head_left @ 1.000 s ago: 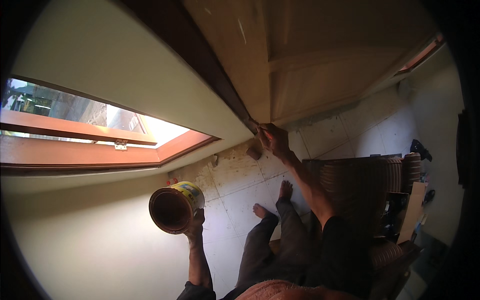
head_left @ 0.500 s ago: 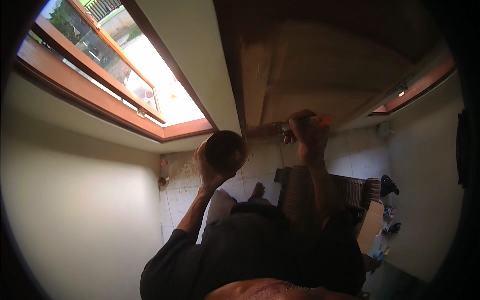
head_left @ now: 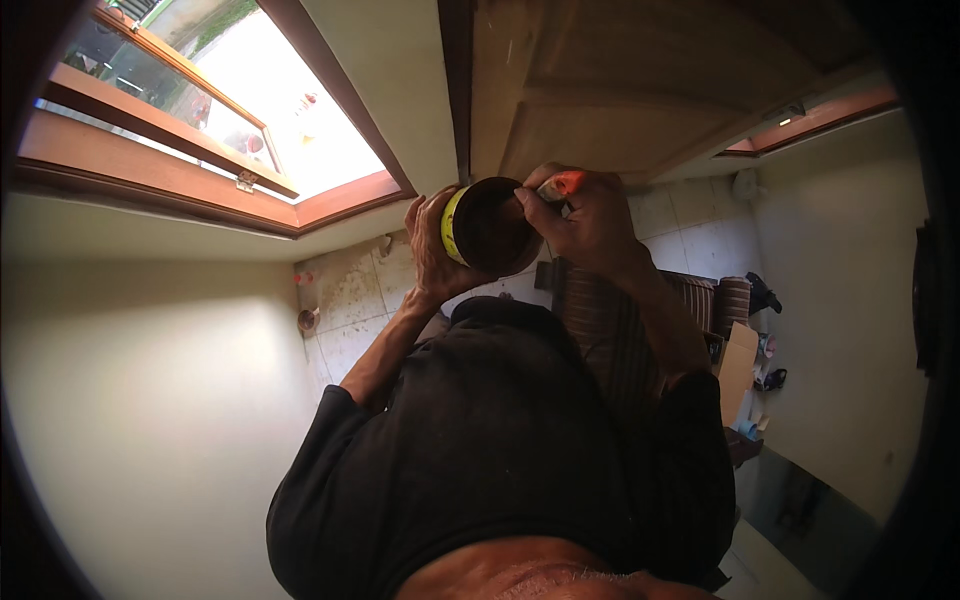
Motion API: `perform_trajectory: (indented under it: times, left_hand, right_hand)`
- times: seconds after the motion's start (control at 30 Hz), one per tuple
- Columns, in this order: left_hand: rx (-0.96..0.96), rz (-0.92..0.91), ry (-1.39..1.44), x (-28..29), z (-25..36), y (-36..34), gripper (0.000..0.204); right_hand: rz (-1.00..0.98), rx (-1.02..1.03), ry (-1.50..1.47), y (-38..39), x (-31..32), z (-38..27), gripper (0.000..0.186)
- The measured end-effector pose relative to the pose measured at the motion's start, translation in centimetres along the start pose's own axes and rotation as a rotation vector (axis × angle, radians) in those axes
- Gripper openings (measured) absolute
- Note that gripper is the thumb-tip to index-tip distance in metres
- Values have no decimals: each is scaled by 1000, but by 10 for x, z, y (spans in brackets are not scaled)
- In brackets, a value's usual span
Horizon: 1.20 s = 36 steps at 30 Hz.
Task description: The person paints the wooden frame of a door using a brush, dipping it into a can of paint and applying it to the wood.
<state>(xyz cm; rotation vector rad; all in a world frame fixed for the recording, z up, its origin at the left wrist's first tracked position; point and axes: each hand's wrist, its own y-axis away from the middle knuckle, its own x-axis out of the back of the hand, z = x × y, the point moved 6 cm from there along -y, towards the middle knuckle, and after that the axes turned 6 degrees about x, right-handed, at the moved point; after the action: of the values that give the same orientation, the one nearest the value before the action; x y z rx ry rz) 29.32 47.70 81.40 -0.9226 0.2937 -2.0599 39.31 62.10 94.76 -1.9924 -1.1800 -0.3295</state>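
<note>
My left hand (head_left: 430, 250) grips a yellow-sided can (head_left: 485, 230) from the left, its dark brown inside facing up at me. My right hand (head_left: 590, 225) is closed on a paintbrush (head_left: 563, 185) with an orange-red part on top, held at the can's right rim; its bristle end is hidden in or behind the hand and can. Just beyond the can are a brown wooden door (head_left: 600, 70) with raised panels and its darker frame (head_left: 455, 80).
An open wood-framed window (head_left: 165, 155) is at the upper left, with another frame (head_left: 820, 125) at right. Around me are pale walls (head_left: 150, 400), a tiled floor (head_left: 350, 320), a striped brown seat (head_left: 590, 320), and a cardboard piece (head_left: 737, 365) among clutter.
My right hand has moved from the door's edge to the can with the brush. My left hand has raised the can forward and inward. The view has shifted, showing more of my torso.
</note>
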Motion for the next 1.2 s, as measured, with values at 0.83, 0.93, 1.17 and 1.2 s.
perform_trajectory:
  times: [0.83, 0.93, 1.17, 1.2]
  left_hand:
    - [65, -11, -1, 4, -32, -21, 101]
    - [83, 18, 37, 2, -35, -26, 103]
    - [137, 21, 44, 6, -33, -28, 102]
    - [132, 12, 32, 5, -32, -30, 102]
  right_hand:
    - [179, -118, -107, -14, 1, 7, 8]
    - [118, -155, -128, -14, 3, 18, 7]
    - [94, 65, 0, -14, 14, -6, 5]
    - [66, 138, 7, -14, 11, -9, 5]
